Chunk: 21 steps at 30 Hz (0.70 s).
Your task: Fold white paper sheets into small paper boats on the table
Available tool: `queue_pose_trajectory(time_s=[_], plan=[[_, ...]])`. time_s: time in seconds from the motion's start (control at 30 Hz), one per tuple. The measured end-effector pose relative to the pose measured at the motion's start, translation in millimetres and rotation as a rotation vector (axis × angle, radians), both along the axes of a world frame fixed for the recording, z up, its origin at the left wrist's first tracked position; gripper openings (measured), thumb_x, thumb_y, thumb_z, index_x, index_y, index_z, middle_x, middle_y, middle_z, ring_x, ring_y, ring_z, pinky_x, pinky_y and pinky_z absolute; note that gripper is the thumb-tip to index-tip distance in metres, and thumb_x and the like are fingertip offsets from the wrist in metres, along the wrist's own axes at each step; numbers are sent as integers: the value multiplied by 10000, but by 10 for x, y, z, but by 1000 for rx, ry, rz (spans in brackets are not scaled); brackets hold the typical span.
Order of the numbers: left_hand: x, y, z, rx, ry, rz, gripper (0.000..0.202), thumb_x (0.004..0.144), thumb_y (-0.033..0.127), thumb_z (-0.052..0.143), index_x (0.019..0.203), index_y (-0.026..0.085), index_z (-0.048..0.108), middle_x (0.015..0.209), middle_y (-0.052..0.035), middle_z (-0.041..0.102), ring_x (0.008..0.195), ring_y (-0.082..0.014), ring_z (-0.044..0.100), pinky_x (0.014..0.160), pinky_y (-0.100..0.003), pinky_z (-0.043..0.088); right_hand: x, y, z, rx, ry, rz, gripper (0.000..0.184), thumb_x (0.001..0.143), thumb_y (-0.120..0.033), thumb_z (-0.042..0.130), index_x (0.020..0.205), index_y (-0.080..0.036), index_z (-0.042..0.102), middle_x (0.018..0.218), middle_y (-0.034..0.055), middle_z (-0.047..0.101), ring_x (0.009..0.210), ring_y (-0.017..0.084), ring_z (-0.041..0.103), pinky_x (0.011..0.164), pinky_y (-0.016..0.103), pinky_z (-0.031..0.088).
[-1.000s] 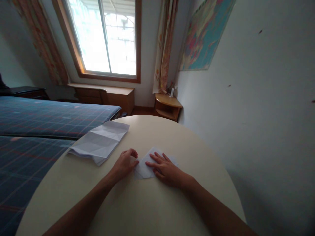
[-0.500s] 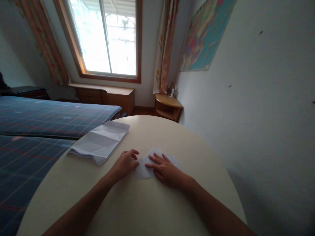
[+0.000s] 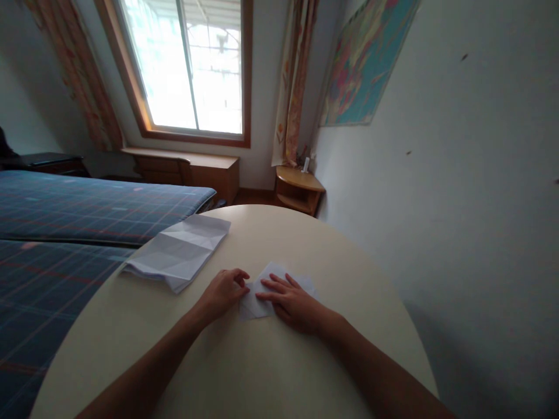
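One left hand [image 3: 224,293], one right hand [image 3: 292,302], one folded paper [image 3: 257,305]; from it, one larger paper [image 3: 183,253] at ten o'clock, two mattresses [image 3: 65,279] at nine, one window [image 3: 187,67] at eleven, one map [image 3: 367,64] at one.

Left hand [image 3: 223,292] slightly farther right, right hand [image 3: 297,305] with fingertips [image 3: 267,284] slightly farther left, gap narrower

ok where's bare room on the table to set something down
Bare tabletop: right of the right hand, towards the wall; beyond the folded paper, right of the creased sheet; and between the forearms. It's crowded mid-table, with the right hand on that paper and the left hand at its edge, and under the creased sheet.
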State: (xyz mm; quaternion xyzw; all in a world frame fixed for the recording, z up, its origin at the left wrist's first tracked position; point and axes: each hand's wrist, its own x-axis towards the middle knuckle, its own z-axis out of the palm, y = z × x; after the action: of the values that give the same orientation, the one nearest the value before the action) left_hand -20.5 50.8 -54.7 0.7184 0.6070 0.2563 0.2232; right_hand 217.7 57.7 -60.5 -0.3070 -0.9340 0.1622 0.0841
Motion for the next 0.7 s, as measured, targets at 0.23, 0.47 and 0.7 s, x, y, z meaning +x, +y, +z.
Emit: queue_pose_trajectory(time_s=[0.23, 0.47, 0.7], plan=[[51, -102, 102, -18, 99, -2, 214, 825, 261, 598, 954, 204, 759, 963, -66, 765, 959, -238, 666, 902, -336, 459, -11, -19, 10, -1, -17, -17, 460, 965, -205, 409, 1392, -352, 494, 1537, 32, 378, 1450, 235, 252, 1168, 548, 152], [186, -204, 144, 38, 259, 19, 188, 861, 246, 585, 878, 234, 772, 959, -55, 749, 984, -242, 635, 859, -330, 468, -21, -40, 46, -5, -24, -28, 455, 971, -207, 396, 1392, -343, 497, 1536, 33, 380, 1446, 231, 264, 1169, 537, 160], [220, -253, 127, 108, 320, -81, 215, 891, 186, 544, 884, 224, 755, 978, -49, 750, 988, -220, 631, 860, -311, 470, -31, -41, 46, -5, -34, -27, 480, 962, -196, 406, 1416, -337, 467, 1546, 43, 360, 1452, 240, 244, 1165, 550, 160]])
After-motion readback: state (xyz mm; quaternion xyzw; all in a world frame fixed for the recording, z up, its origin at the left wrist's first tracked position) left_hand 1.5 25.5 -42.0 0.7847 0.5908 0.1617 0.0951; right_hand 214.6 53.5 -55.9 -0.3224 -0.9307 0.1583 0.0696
